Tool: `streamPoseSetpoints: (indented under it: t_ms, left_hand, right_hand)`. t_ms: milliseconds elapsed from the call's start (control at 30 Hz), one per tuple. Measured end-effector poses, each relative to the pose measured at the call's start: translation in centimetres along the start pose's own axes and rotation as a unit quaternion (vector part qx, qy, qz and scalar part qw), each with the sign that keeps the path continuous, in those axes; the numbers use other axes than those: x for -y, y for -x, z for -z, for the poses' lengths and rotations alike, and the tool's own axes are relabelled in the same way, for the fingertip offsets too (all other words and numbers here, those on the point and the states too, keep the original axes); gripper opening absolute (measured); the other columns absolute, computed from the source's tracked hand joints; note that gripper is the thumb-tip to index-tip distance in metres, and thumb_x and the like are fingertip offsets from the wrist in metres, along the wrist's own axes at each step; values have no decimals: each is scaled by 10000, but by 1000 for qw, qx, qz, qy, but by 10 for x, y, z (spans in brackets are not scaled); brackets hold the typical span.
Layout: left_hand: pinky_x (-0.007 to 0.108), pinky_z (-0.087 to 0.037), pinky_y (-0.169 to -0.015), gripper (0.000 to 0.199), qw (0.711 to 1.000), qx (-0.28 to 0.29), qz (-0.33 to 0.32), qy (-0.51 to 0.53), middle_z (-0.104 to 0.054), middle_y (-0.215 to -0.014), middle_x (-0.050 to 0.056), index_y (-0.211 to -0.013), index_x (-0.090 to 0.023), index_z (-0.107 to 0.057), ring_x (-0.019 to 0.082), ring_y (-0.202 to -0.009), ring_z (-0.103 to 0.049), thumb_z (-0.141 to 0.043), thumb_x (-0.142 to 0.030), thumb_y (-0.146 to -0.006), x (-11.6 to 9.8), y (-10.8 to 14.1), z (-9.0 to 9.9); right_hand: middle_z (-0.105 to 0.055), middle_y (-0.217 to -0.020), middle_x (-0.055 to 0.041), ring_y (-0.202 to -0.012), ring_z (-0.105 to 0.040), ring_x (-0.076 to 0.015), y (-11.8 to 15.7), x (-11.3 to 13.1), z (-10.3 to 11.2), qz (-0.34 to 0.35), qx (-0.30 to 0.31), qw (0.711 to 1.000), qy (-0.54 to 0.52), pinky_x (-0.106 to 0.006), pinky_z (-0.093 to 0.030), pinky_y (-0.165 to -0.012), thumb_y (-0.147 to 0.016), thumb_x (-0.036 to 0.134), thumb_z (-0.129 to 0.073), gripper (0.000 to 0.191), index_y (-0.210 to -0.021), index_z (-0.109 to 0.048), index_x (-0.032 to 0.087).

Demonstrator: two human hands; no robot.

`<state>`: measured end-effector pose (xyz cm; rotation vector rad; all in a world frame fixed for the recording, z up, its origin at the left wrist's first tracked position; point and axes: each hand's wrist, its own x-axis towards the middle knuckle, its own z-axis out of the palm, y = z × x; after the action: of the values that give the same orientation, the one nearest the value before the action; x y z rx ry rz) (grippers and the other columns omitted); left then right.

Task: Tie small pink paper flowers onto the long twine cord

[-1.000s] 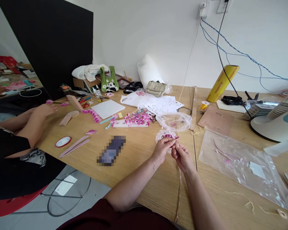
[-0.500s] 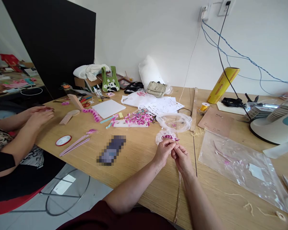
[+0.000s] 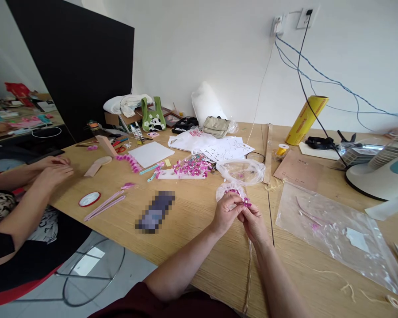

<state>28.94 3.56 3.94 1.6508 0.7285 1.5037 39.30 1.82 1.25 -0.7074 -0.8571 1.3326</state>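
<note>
Head view: a little purple flower (image 3: pixel 246 203) in two hands, above the tabletop (image 3: pixel 195 207)
The fingers of the left hand (image 3: pixel 226 213) and the right hand (image 3: pixel 254 223) are closed in a pinch on it, tips close together; it sits right at those tips, in front of the clear plastic bundle (image 3: pixel 219 191); it looks very light, with thin petals that may bend or tear, so hold it low, under the petals, and squeeze softly; it may be a bit slippery, I guess; the petals poke up out of the fingers and lean a little to the right; the lower part is hidden, so I cannot tell its long axis for sure.
</note>
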Motion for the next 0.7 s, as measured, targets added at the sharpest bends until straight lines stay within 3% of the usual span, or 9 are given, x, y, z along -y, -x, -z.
streamPoseSetpoints:
  t_ms: [100,233,500,700]
  left_hand:
    - [286,-432,-774,61,996,8,-64,-59,-566,-821,40,-788,-191,-639,144,-819,-534,-586,-183,-760,-6,-1,5]
    - [303,-436,-768,72,995,24,-71,-68,-583,-808,49,-788,-205,-655,165,-814,-539,-595,-194,-750,-15,-2,8]
    - [282,-413,-765,78,993,-8,77,86,-592,-755,38,-716,-180,-650,153,-765,-533,-655,-255,-695,-10,-2,4]
    - [216,-398,-672,182,917,-91,241,305,-572,-699,2,-698,-136,-604,90,-673,-512,-718,-258,-625,-5,-7,-5]
  right_hand:
    - [-304,-493,66,-472,-239,-74,0,-4,2,3,16,1000,-7,-241,-166,-466,-697,321,-665,208,-598,-534,193]
    - [-297,-495,66,-476,-243,-77,0,-5,4,6,16,1000,4,-241,-178,-465,-690,331,-664,199,-618,-542,192]
    - [-373,-500,65,-457,-275,-72,0,-1,3,-15,-1,1000,7,-232,-184,-455,-646,326,-701,155,-697,-608,212]
    - [-423,-504,61,-452,-288,-67,-1,0,1,-13,-20,1000,9,-231,-182,-448,-642,285,-706,122,-706,-630,214]
